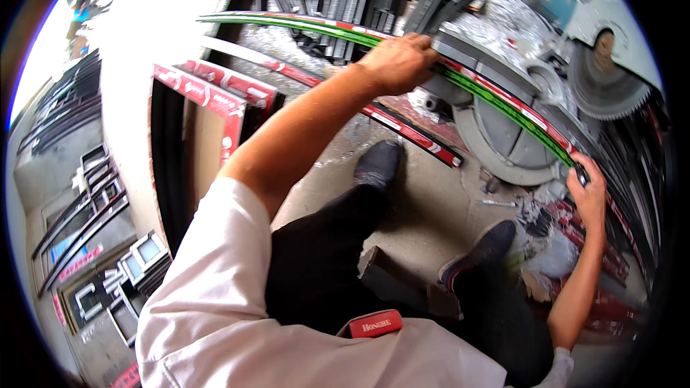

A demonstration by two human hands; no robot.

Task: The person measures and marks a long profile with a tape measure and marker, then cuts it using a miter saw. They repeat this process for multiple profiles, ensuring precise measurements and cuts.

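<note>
A long, narrow frame profile (503,104), green along one side with red-and-white film along the other, lies across the grey bed of a miter saw (496,145). My left hand (402,63) is closed over it near its middle, left of the saw's round table. At the profile's right end, the fingers of my right hand (591,194) are closed around it. A small black piece (581,174) shows at those fingers; I cannot make out what it is. The toothed saw blade (609,90) stands raised beyond the profile, apart from both hands.
Dark profile offcuts (345,0) are heaped at the back. Frames with red film (201,90) lean at the left. Another red-filmed strip (413,135) lies below the left hand. Plastic scraps (557,248) litter the floor at right. A pen (497,203) lies near my shoe.
</note>
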